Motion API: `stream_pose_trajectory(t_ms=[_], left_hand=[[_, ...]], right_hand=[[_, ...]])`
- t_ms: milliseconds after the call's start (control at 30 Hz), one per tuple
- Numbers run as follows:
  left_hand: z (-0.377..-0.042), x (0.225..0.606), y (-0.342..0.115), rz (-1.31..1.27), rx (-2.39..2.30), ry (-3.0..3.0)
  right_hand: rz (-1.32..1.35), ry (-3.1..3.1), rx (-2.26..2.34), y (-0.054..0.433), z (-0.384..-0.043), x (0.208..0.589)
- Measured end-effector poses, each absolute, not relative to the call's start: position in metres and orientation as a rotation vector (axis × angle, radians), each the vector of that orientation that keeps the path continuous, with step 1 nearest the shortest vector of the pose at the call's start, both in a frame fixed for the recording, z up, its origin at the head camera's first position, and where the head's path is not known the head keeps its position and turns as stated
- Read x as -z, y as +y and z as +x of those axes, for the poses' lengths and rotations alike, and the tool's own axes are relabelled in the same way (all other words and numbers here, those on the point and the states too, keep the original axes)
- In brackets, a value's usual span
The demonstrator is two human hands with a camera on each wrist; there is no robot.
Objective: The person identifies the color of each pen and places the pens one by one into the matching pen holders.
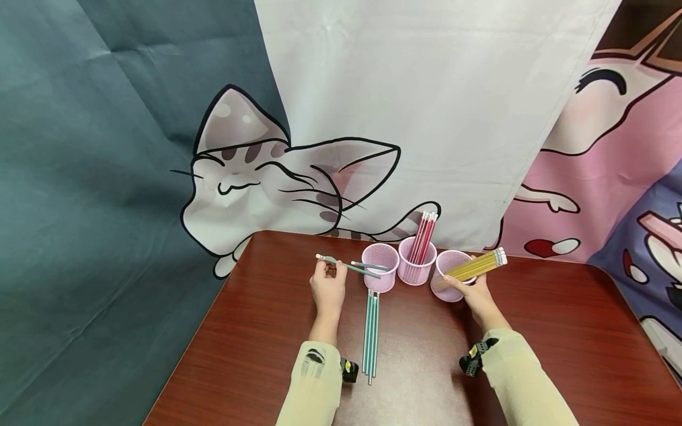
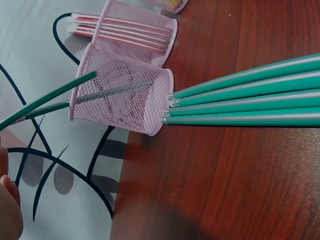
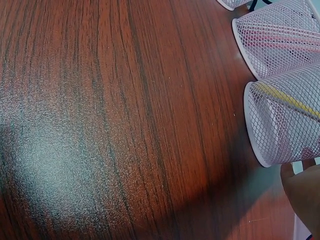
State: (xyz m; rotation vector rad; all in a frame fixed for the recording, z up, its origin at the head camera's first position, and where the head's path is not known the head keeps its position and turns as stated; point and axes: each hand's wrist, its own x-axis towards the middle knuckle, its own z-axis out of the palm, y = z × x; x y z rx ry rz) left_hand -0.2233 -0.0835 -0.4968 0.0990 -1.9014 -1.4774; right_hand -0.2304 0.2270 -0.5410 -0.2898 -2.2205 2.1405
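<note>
My left hand (image 1: 327, 290) pinches a green pencil (image 2: 55, 95) near its eraser end, its other end over the mouth of the left pink mesh pencil cup (image 1: 380, 285). Another green pencil (image 2: 52, 108) leans inside that cup. Several green pencils (image 1: 370, 337) lie side by side on the table, eraser ends against the cup's base. At the right, my right hand (image 1: 482, 299) holds the right mesh cup (image 1: 446, 291), thumb by the rim and fingers partly hidden behind. Yellow pencils (image 1: 474, 267) slant out of this cup toward the right.
Between those two stands a middle mesh cup (image 1: 412, 275) with upright red pencils (image 1: 423, 236). The brown wooden table (image 1: 256, 331) ends just behind the cups, against a cartoon-printed cloth (image 1: 373, 89). Each wrist carries a small black camera (image 1: 348, 371).
</note>
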Motion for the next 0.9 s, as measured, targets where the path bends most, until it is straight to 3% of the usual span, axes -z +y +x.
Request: stream_pose_trajectory(t_ms=[900], left_hand=[[-0.2235, 0.491, -0.0805, -0.016, 1.461, -1.813]], right_hand=[[-0.29, -2.214, -2.168, 0.2273, -0.2311, 0.5411]])
